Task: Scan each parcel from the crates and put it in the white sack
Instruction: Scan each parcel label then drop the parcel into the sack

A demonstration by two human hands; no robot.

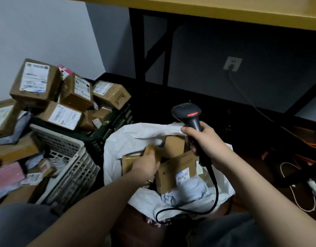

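The white sack (128, 138) lies open in the middle of the floor with several cardboard parcels inside. My left hand (146, 164) reaches into its mouth and grips a small taped brown parcel (150, 150), which is blurred. A larger labelled box (175, 172) lies in the sack just right of that hand. My right hand (205, 141) holds a black barcode scanner (187, 113) by its handle above the sack's right side; a red light shows on the scanner head. Its black cable (214, 189) loops down over the sack.
A black crate (116, 122) heaped with labelled cardboard boxes (35, 81) stands at the back left. A white slotted crate (71, 157) with parcels and mailers sits at the near left. A yellow-topped table with black legs (153, 50) stands behind. Loose cables (296, 175) lie at right.
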